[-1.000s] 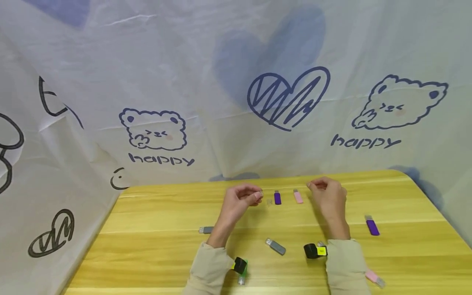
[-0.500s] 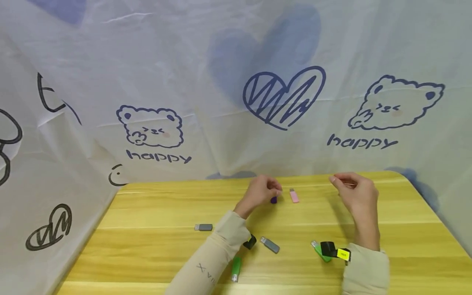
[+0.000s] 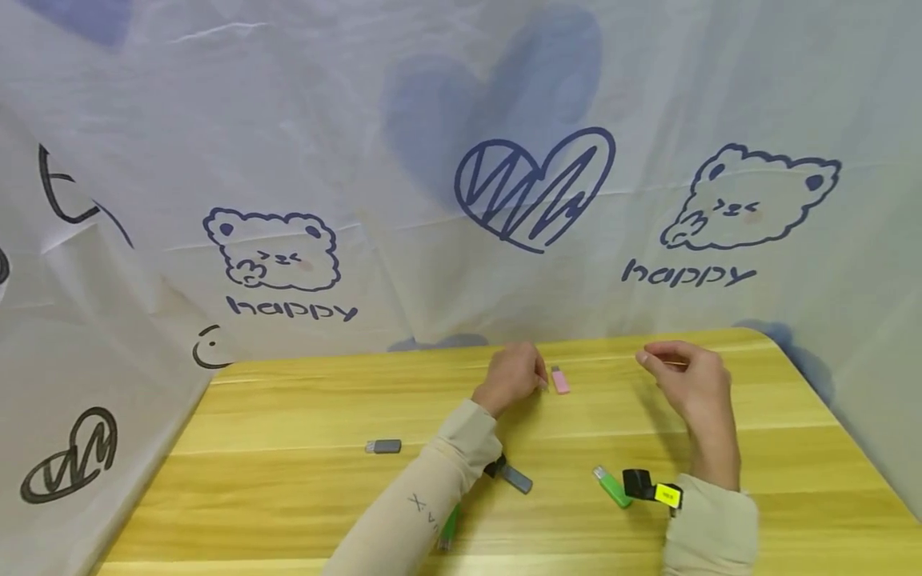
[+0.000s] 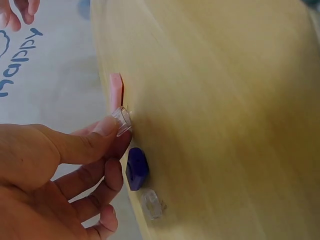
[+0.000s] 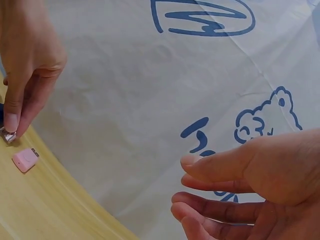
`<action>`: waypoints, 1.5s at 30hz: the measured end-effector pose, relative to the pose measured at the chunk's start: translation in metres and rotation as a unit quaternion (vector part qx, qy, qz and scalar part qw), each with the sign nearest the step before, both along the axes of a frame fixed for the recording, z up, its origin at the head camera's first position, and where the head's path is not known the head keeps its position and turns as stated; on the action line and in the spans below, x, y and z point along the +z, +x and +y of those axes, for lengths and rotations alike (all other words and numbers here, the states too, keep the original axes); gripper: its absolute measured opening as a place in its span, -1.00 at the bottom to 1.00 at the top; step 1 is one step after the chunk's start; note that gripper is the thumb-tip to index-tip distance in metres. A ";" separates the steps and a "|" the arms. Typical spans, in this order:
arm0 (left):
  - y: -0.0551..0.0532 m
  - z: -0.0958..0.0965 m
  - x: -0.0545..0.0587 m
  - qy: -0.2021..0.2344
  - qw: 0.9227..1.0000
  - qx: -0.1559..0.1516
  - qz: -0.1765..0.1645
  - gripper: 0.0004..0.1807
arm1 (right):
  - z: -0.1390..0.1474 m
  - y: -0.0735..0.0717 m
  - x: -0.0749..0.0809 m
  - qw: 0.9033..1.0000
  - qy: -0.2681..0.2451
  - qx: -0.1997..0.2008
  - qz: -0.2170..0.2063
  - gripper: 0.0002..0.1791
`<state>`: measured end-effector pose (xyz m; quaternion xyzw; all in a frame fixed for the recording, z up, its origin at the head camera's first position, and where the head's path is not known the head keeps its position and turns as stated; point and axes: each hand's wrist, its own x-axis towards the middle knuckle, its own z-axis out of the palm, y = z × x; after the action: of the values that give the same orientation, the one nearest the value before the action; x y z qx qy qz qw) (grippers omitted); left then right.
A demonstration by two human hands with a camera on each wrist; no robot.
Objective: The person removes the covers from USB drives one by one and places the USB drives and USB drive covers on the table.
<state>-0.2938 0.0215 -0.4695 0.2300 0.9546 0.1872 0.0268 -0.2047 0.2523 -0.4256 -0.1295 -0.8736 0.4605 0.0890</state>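
My left hand (image 3: pixel 513 376) pinches a small clear plastic cap (image 4: pixel 122 120) between thumb and forefinger, close above the table. Just beyond the cap lies a pink USB stick (image 3: pixel 560 381), its metal plug toward the far edge. Under the left hand's curled fingers rests a purple USB stick (image 4: pixel 136 168), with a second clear cap (image 4: pixel 151 204) beside it; the head view hides both behind that hand. My right hand (image 3: pixel 687 384) hovers near the table's far right part, fingers loosely bent, holding nothing that shows.
Nearer on the wooden table (image 3: pixel 288 496) lie a grey USB stick (image 3: pixel 386 446), another grey stick (image 3: pixel 516 478) partly behind the left wrist strap, a green stick (image 3: pixel 612 486) and a second green one (image 3: pixel 450 528) by the left sleeve. A printed cloth (image 3: pixel 403 272) hangs behind.
The left hand has moved right, across the purple stick, to beside the pink one. My right hand shifted right, away from the pink stick, then stayed nearly still. The head view turned slightly.
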 end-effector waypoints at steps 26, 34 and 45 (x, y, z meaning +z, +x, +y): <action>0.020 -0.048 0.024 0.194 0.980 0.004 -0.034 -0.84 | -0.009 0.001 -0.002 0.999 0.025 0.024 0.011 -0.57; 0.042 -0.094 0.033 0.298 0.954 0.025 -0.014 -0.81 | -0.017 -0.002 0.003 0.996 0.044 0.053 0.047 -0.62; 0.056 -0.134 0.023 0.373 0.926 0.061 -0.004 -0.79 | -0.039 -0.002 0.009 0.992 0.056 0.105 0.052 -0.59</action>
<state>-0.2378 -0.1123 -0.4467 0.1635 0.8278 0.5323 -0.0686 -0.2068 0.2129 -0.4168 -0.0080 -0.9009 0.4238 0.0931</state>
